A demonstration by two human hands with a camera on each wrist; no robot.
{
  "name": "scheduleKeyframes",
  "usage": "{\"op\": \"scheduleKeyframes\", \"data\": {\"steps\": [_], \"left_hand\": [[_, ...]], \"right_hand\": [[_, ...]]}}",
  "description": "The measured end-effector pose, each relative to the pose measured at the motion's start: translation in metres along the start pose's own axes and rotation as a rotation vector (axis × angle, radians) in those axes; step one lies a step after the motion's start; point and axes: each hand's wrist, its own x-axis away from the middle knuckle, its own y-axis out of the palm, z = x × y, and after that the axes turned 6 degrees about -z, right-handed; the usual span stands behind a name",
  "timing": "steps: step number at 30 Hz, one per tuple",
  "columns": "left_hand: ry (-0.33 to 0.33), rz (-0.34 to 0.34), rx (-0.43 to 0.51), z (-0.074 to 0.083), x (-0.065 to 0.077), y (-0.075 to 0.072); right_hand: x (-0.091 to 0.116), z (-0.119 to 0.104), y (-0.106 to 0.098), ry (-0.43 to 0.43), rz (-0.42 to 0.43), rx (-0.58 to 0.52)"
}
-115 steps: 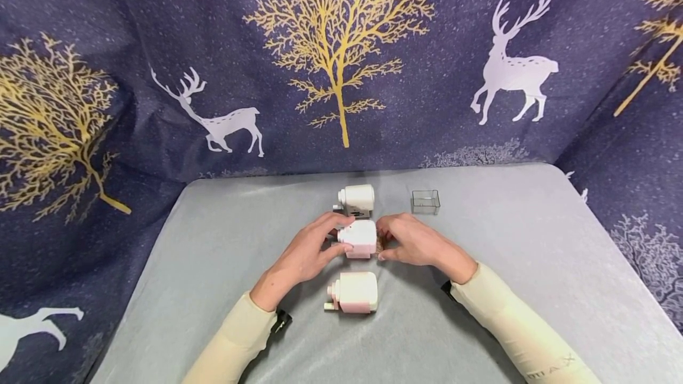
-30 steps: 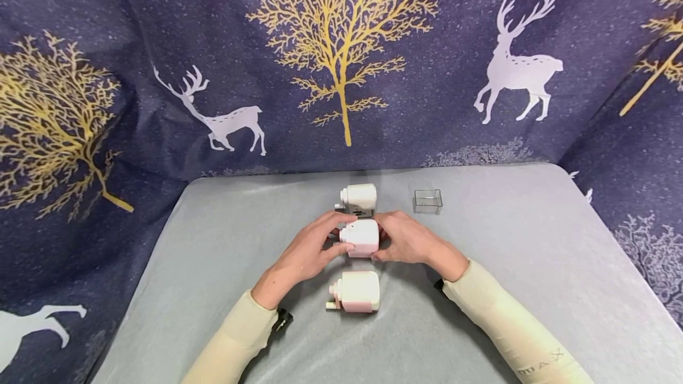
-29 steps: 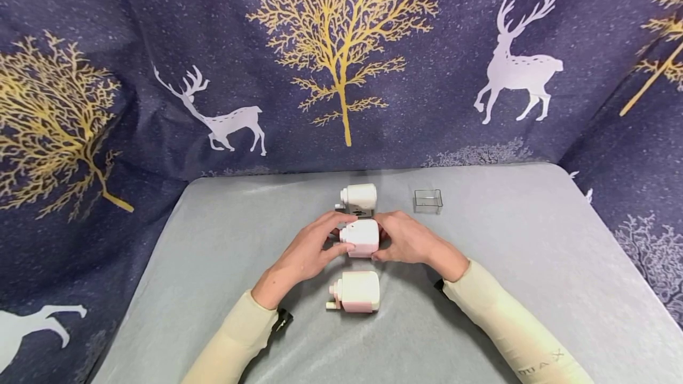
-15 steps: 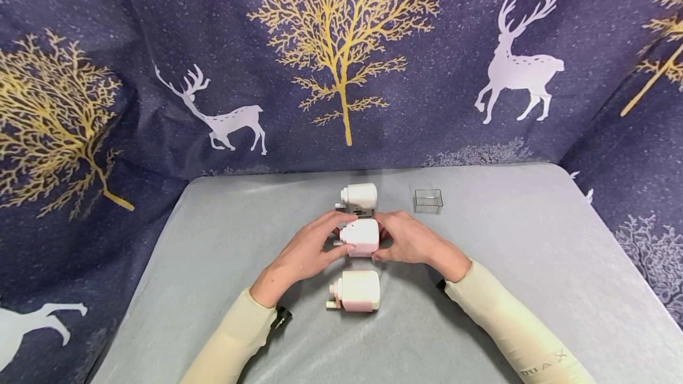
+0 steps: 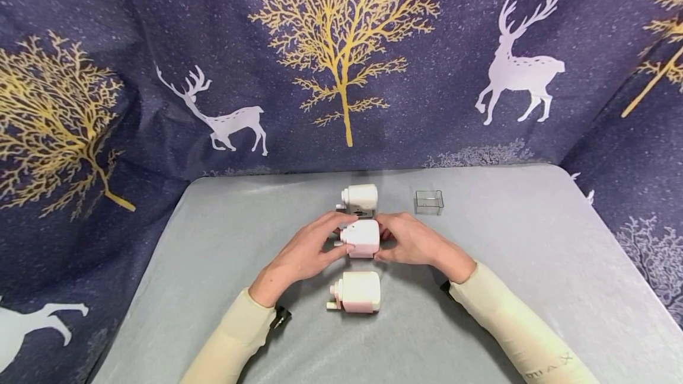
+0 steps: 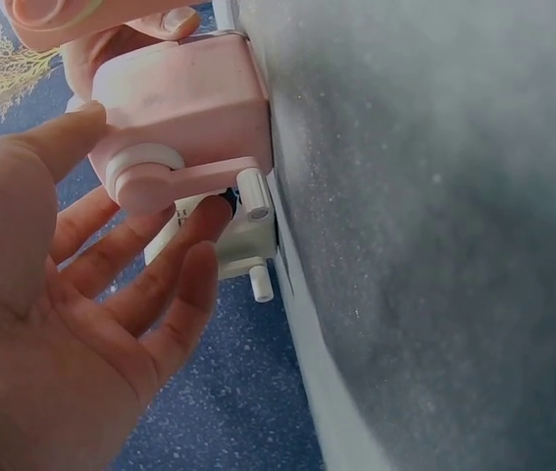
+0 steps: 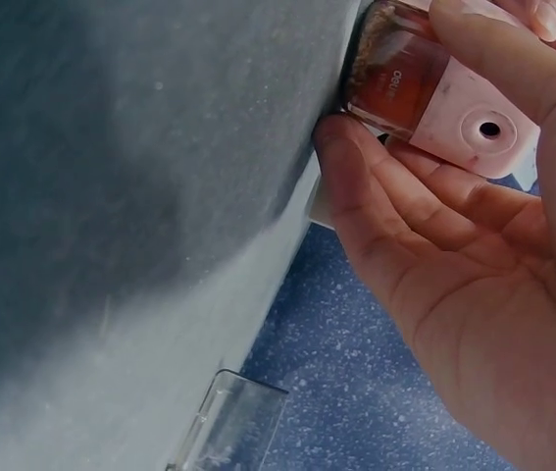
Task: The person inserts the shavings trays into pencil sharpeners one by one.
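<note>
Three crank pencil sharpeners stand in a column on the grey table. My left hand (image 5: 301, 253) grips the middle pink pencil sharpener (image 5: 364, 237) at its crank side, thumb on the near face and fingers on the far face. In the left wrist view, its crank handle (image 6: 255, 193) hangs at the side. My right hand (image 7: 474, 265) is at the opposite end, thumb and fingers bent about the clear shavings drawer (image 7: 395, 74), which sits in the sharpener's lower part and holds brown shavings. Above the drawer is the pencil hole (image 7: 489, 130).
Nearer to me stands a cream-and-pink sharpener (image 5: 360, 291), its crank to the left. Behind the middle one is a white sharpener (image 5: 361, 195). A clear open box (image 5: 429, 201) lies at the back right. A dark blue printed cloth (image 5: 341, 64) hangs behind the table.
Earlier the brown-filled drawer showed to the right of the middle sharpener; it then went in leftward with my right hand. Since half a second ago, the right hand has shifted slightly right.
</note>
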Motion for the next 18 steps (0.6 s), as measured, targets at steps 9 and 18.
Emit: {"op": "scheduleKeyframes", "data": {"steps": [9, 18], "left_hand": [[-0.063, -0.032, 0.035, -0.001, 0.0, -0.003], [-0.091, -0.024, 0.066, -0.002, 0.001, -0.007]], "right_hand": [[0.006, 0.004, -0.007, 0.023, 0.014, 0.025], [0.016, 0.01, -0.015, 0.025, 0.044, 0.053]]}}
